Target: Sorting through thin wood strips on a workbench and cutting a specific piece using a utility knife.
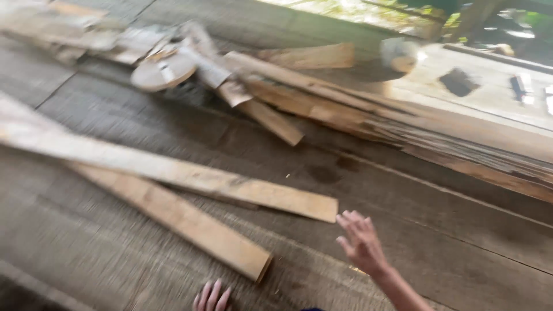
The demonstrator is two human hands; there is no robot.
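Note:
My right hand [362,241] hovers above the wooden floor with its fingers spread, holding nothing, just right of the near end of a long pale plank [173,169]. Only the fingertips of my left hand [211,298] show at the bottom edge, fingers apart and empty, just below the end of a second plank [184,220] that lies partly under the first one. The picture is blurred by motion.
A heap of boards and offcuts [322,98] lies across the back, with a round wooden disc [163,71] at its left. A stack of thin planks [472,150] runs along the right. Bright daylight falls beyond the floor's far edge [489,80].

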